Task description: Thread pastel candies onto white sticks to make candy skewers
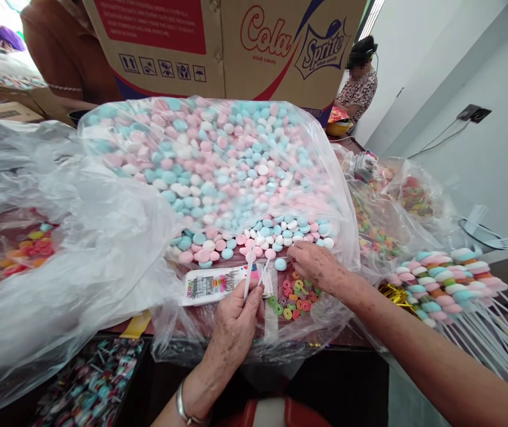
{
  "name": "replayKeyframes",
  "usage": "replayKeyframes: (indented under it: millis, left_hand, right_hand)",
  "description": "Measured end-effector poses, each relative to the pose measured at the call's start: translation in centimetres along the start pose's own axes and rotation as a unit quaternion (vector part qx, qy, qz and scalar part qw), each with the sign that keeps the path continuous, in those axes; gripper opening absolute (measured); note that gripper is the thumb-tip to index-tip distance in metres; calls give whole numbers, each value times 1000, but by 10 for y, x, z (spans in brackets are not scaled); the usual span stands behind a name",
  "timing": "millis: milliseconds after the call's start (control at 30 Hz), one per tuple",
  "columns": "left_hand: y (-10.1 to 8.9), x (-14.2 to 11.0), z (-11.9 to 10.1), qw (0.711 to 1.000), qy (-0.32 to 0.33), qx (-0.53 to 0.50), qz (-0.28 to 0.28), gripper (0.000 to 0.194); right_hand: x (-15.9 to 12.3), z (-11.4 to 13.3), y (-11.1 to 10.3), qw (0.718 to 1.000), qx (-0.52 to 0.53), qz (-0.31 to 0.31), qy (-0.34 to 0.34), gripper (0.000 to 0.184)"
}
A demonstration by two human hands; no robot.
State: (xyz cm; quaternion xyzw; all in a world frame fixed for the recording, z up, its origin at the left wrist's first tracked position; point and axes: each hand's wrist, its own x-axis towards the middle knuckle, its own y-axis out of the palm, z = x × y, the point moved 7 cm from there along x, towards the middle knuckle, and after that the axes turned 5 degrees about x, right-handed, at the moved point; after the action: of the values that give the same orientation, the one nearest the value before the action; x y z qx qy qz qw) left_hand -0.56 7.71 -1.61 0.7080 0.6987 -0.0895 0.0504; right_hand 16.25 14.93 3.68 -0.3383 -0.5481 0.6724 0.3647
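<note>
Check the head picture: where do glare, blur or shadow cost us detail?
Head view throughout: glare washes out part of the upper left; sheen on the clear plastic bag veils candies; print on the box's red panel is unreadably soft; bottom centre is mostly dark; left hand looks fairly sharp.

White sticks (pixel 249 273): two, thin, straight, slanting upward side by side, tips pointing far, lower ends hidden. Pastel candies (pixel 276 228): smooth, rounded, pink, pale blue, white, heaped beyond sticks; one blue candy (pixel 281 264) at heap's near edge. Gummy rings (pixel 296 293): red, green, yellow, overlapping in small pile, right of sticks, nearer than heap.
</note>
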Motion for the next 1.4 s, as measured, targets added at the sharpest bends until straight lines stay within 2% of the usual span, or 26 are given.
replayKeyframes:
  millis: [100,200,333,633,767,867,1067,1233,1333,1400]
  left_hand:
    - [4,0,-1,999,6,5,37,29]
    - [4,-1,0,999,0,8,40,29]
    - [6,-1,-1,999,-3,5,41,28]
    - [5,0,-1,999,-2,9,38,30]
    - [5,0,-3,999,3,19,34,29]
    - [5,-1,-3,999,5,24,34,29]
    - [6,-1,-2,999,0,35,41,29]
    - [6,-12,-18,998,19,59,26,26]
    - [5,-15,-24,996,47,70,18,23]
    - [2,-15,-23,996,49,71,10,22]
  right_hand:
    - [-2,-5,-6,991,116,-52,35,11]
    - [-7,-8,-10,965,238,-95,49,13]
    - [-12,-8,-11,942,314,-108,50,15]
    - [-16,-7,-13,938,330,-101,33,7]
    - [-19,-14,-9,929,351,-98,73,3]
    - [-22,-17,-10,933,334,-108,83,3]
    - [-17,-14,-13,945,298,-120,57,8]
    - [-25,-11,-9,964,243,-102,23,21]
    - [-21,-28,-13,964,219,-150,-11,15]
    - [-6,-29,-23,965,205,-161,-37,15]
